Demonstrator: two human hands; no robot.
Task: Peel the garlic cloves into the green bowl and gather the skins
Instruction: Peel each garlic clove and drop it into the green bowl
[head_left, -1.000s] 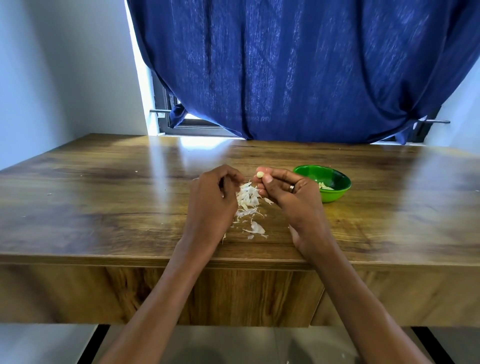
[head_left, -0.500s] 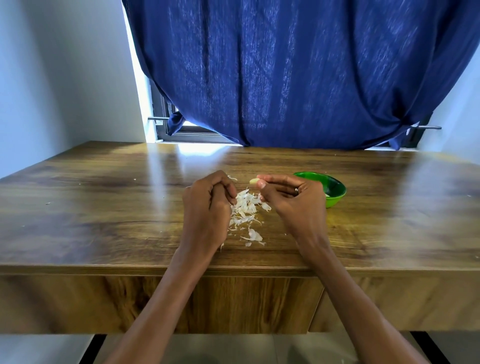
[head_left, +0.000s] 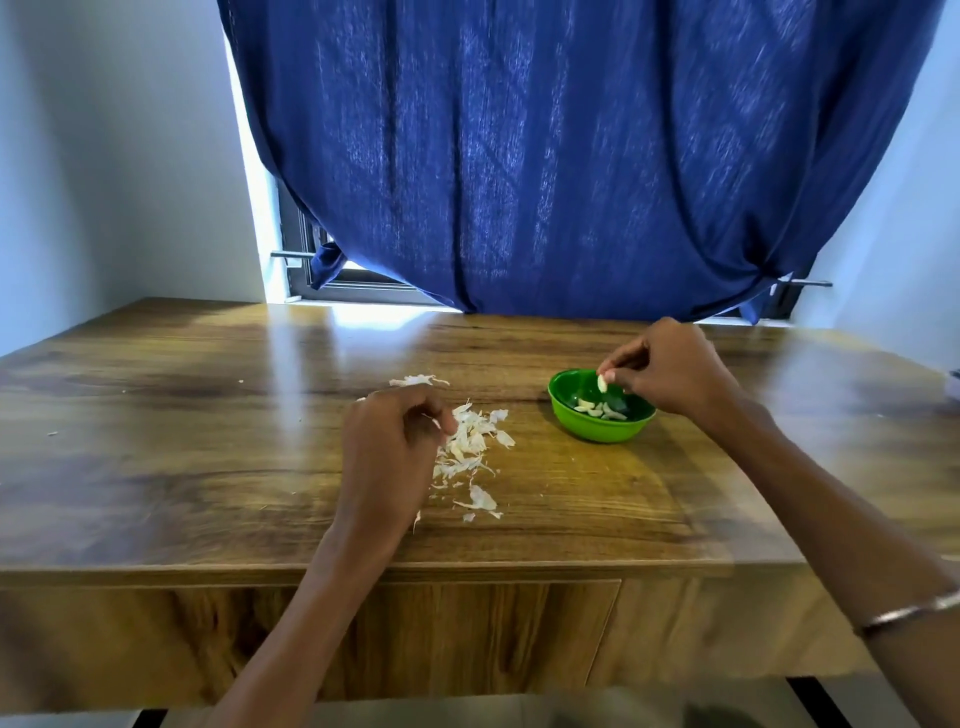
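We hold one peeled clove pinched between thumb and fingertips of our right hand, directly above the green bowl. The bowl stands on the bench, to the right of centre, and contains several peeled cloves. The skins lie in a loose pile on the bench, to the left of the bowl and apart from it, with a few stray flakes nearer the front edge and one strip behind the pile. Our left hand rests at the left side of the pile, fingers curled, touching the skins; we cannot tell whether it grips any. A bangle sits on our right forearm. A blue curtain hangs behind the bench.
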